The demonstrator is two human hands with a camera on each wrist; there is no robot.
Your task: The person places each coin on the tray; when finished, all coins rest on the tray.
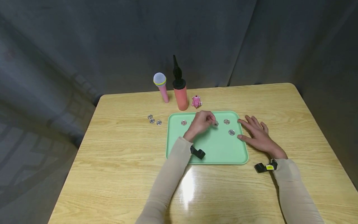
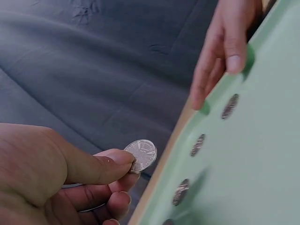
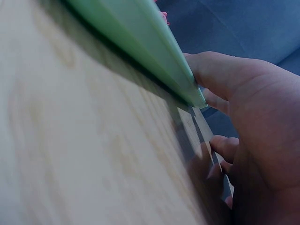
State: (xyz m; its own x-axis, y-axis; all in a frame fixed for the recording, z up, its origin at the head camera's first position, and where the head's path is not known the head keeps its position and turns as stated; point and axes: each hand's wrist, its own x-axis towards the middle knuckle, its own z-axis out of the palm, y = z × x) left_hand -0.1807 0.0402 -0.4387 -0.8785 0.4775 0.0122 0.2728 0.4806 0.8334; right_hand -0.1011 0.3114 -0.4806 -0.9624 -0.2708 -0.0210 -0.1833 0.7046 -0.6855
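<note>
Filling most of the head view, a wooden table [image 1: 117, 161] stands before a dark grey curtain [image 1: 84, 46]. On it, near the middle, lies a green tray [image 1: 218, 149] with rounded corners and a raised rim.

Behind the tray stand 3 things in a row: an orange pump [image 1: 180, 93] with a black nozzle, upright and just beyond the tray's far edge; a pink microphone [image 1: 161, 87] with a grey mesh head, upright to the pump's left; and a small pink toy [image 1: 196, 101] to the pump's right.

Both arms wear beige sleeves, each with a black strap at the wrist. The right hand [image 1: 258, 135] lies flat on the table beside the tray's right edge, fingers straight and spread, holding nothing; the right wrist view shows its thumb against the tray's rim. The left hand [image 1: 202, 122] hovers over the far half of the tray with its fingers curled, pinching a silver coin [image 2: 142, 155] between thumb and forefinger, as the left wrist view shows plainly.

3 more coins lie flat on the tray: 1 at the far left [image 1: 183, 123], 1 at the far right [image 1: 227, 121], and 1 nearer the right edge [image 1: 231, 132]. Another 3 coins [image 1: 152, 120] sit close together on the table, left of the tray.
</note>
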